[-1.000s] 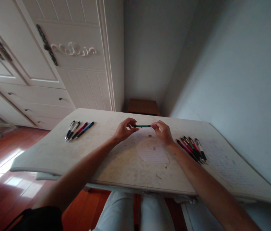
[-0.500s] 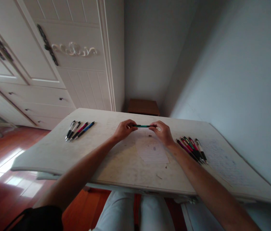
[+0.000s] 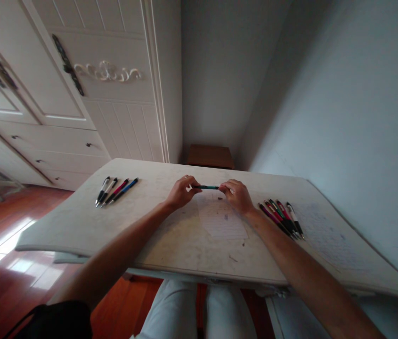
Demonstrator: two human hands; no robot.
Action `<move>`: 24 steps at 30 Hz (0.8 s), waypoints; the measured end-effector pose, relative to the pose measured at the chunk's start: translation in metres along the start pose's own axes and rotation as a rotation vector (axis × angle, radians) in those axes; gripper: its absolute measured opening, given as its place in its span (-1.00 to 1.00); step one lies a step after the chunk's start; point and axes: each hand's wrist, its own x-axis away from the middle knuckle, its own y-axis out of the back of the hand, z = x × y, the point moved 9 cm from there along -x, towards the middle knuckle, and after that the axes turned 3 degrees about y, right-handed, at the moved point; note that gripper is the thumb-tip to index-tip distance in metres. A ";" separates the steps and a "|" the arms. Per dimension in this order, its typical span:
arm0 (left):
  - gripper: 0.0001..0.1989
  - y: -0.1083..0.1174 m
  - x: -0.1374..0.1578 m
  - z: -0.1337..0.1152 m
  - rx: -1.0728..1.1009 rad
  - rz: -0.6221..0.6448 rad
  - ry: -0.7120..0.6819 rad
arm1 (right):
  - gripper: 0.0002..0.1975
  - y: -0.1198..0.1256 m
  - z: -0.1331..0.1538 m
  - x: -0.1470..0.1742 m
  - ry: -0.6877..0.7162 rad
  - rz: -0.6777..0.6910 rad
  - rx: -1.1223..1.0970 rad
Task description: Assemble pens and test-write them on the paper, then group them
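A green and black pen (image 3: 208,187) is held level between both hands, above the far middle of the table. My left hand (image 3: 183,192) pinches its left end, and my right hand (image 3: 236,194) grips the right end; the fingers hide both tips. Below the hands lies a lined sheet of paper (image 3: 222,221). Several pens (image 3: 117,192) in white, red and blue lie side by side at the left. To the right of my right forearm is another group of pens (image 3: 279,217), purple, red, green and white, with their points toward me.
The white table (image 3: 170,245) carries small dark scraps and a written sheet (image 3: 333,235) at its right. A white wardrobe (image 3: 124,117) stands behind on the left, a wall (image 3: 354,117) on the right. Beyond the far edge is a brown box-like piece (image 3: 211,155).
The pen has shifted slightly left and down between my hands, and more of its black part shows by my left fingers. Both groups of pens lie as before.
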 end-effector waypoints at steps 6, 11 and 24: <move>-0.90 0.008 -0.004 0.010 -0.003 -0.080 0.073 | -0.62 -0.002 -0.007 -0.001 -0.063 0.007 -0.150; -0.90 0.019 -0.007 0.020 0.018 -0.154 0.157 | -0.52 0.008 -0.031 0.000 -0.173 -0.063 -0.190; -0.90 0.025 -0.008 0.035 0.024 -0.178 0.214 | -0.93 -0.015 -0.020 0.003 0.017 0.223 -0.153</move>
